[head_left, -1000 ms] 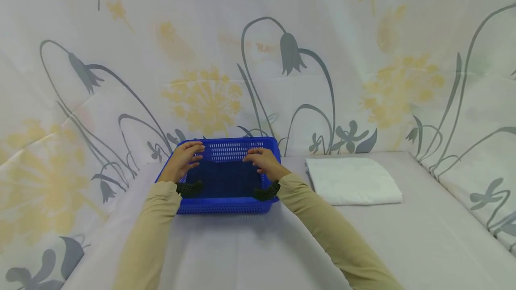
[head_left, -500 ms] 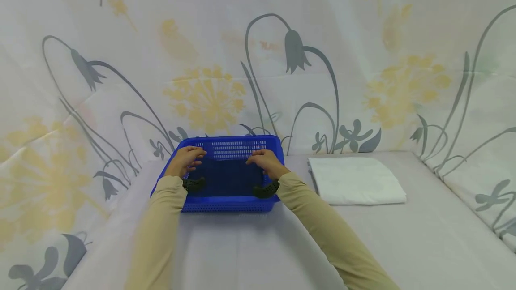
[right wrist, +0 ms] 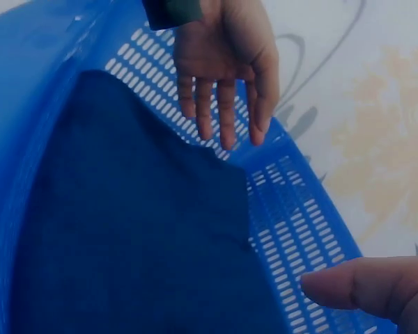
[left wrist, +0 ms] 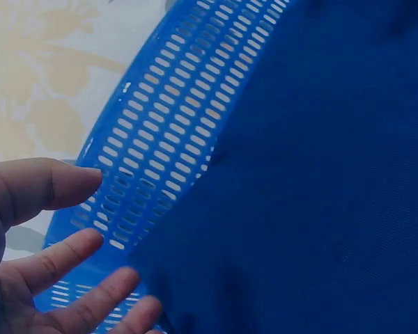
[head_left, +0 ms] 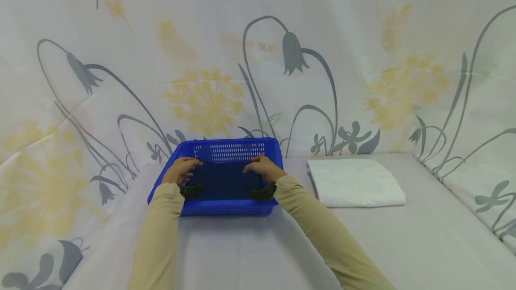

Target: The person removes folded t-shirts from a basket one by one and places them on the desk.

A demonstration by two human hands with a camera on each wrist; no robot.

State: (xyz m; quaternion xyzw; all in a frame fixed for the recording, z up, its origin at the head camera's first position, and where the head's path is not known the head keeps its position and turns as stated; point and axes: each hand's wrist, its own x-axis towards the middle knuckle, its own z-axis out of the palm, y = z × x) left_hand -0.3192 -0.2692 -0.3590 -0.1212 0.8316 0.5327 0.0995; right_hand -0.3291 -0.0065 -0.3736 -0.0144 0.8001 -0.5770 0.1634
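Presently, dark blue cloth [head_left: 225,180]: laid inside the blue basket [head_left: 230,211], most of the floor covered
Done: containment by the basket can be judged complete, with no part seen hanging over the rim
Left: any hold on the cloth is not yet taken; whether adjusting or lifting is meant cannot be told
Left hand [head_left: 180,171]: grip apart, held above the basket's left side; contact not made out
Right hand [head_left: 264,168]: grip apart, thumb held free by the right wall; fingertips partly hidden
White cloth [head_left: 356,182]: folded flat near the far edge of the table [head_left: 225,254], right of the basket, untouched
Room: most is offered toward the near edge; movement is limited by the patterned drape [head_left: 221,35] along the far edge
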